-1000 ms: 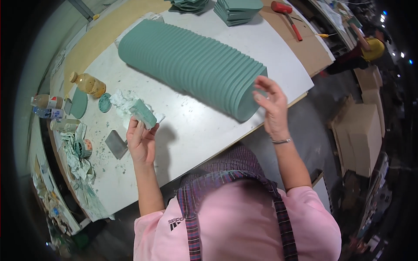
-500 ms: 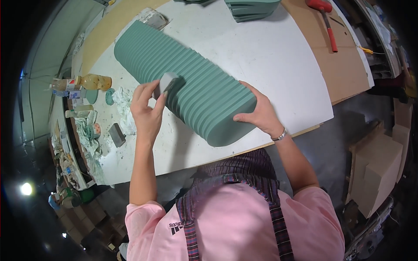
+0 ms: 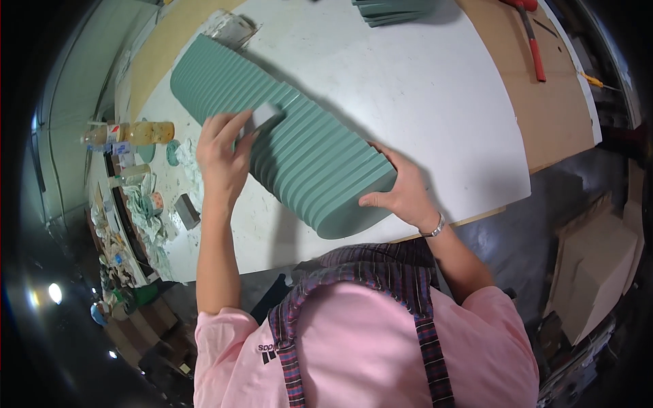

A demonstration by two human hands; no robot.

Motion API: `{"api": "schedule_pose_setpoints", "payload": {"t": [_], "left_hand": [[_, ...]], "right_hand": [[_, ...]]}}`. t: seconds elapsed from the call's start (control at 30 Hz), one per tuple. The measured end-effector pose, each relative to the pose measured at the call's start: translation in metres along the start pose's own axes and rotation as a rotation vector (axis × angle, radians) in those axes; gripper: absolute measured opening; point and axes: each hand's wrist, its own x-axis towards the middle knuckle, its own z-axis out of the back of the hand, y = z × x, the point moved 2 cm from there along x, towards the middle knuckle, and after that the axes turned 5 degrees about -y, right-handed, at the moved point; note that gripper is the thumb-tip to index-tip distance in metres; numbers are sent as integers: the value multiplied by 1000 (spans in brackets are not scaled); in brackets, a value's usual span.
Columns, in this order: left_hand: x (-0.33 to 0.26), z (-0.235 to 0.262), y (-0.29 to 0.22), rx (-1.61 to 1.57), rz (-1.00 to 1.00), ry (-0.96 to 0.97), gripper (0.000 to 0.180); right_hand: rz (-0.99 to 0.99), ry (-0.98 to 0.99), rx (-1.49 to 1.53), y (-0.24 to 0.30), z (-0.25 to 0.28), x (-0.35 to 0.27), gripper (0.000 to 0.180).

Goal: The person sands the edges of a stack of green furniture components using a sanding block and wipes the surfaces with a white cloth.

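Note:
A long row of thin green oval slabs [image 3: 299, 136], packed face to face, lies slantwise on the white tabletop from far left to near right. Between its fingertips and thumb, my left hand [image 3: 223, 146] pinches a small grey block [image 3: 264, 115] against the upper left side of the row. The slabs partly hide behind that hand. My right hand [image 3: 407, 190] grips the near right end of the row, thumb on the flat end face and fingers around the far side.
Another grey block [image 3: 187, 211] lies left, near crumpled cloth [image 3: 158, 224] and bottles [image 3: 151, 132]. A whitish block [image 3: 230, 28] touches the row's far end. More green slabs [image 3: 391, 10] stand at the back. A red mallet [image 3: 534, 51] lies on brown board at right; cardboard boxes [image 3: 592, 272] stand below.
My left hand has turned a little, and the grey block sits slightly further up the slabs. My right hand keeps its grip on the end. The whole view has shifted a little.

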Motion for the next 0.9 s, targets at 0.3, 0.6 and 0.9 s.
{"api": "schedule_pose_setpoints", "payload": {"t": [0.3, 0.6, 0.9], "left_hand": [[-20, -12, -29, -161, -262, 97, 36], [-48, -1, -17, -188, -157, 30, 33], [-60, -1, -44, -323, -45, -37, 27]], "right_hand": [[-7, 0, 7, -5, -1, -1, 94], [31, -35, -5, -3, -2, -2, 92], [51, -28, -26, 4, -3, -3, 93]]}}
